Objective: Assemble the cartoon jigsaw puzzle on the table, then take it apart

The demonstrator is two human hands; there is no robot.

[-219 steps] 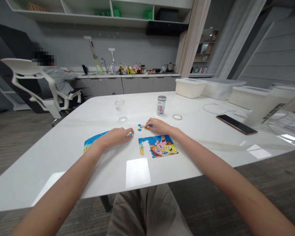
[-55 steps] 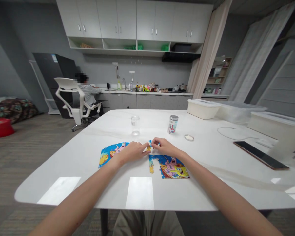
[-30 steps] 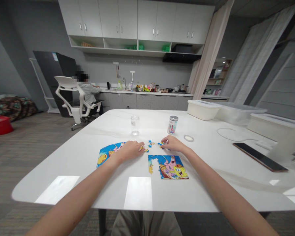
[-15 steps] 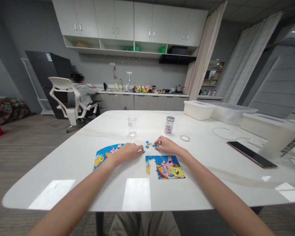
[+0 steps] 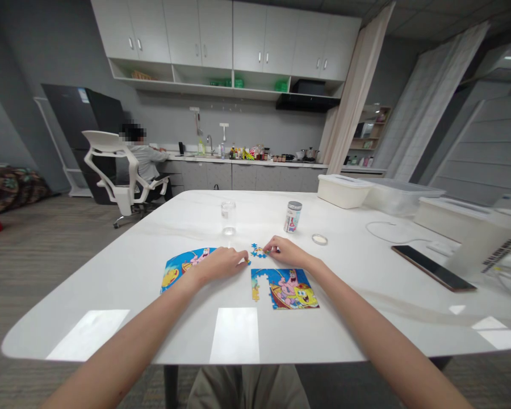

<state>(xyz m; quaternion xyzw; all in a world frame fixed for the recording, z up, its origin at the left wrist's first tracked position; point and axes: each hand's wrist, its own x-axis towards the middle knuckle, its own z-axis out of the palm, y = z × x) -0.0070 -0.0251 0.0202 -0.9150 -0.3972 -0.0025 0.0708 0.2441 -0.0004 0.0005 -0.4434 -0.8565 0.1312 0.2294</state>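
Observation:
A partly built cartoon jigsaw (image 5: 284, 288) lies on the white table (image 5: 238, 335) in front of me. Left of it is a printed picture card (image 5: 179, 268) with the same cartoon. My left hand (image 5: 221, 263) rests curled on the card's right end, with a small loose piece showing at its fingertips. My right hand (image 5: 286, 251) sits just above the jigsaw, fingers pinched on one of the loose pieces (image 5: 258, 251) that lie between the two hands.
Behind the pieces stand a clear glass (image 5: 227, 216), a lidded jar (image 5: 293, 216) and a small round lid (image 5: 319, 239). A phone (image 5: 434, 267), a cable and plastic bins (image 5: 344, 190) are at the right. A person sits in a white chair (image 5: 111, 170) far left.
My right hand has slid a little left toward the loose pieces. The left hand has stayed on the card. The view has shifted slightly.

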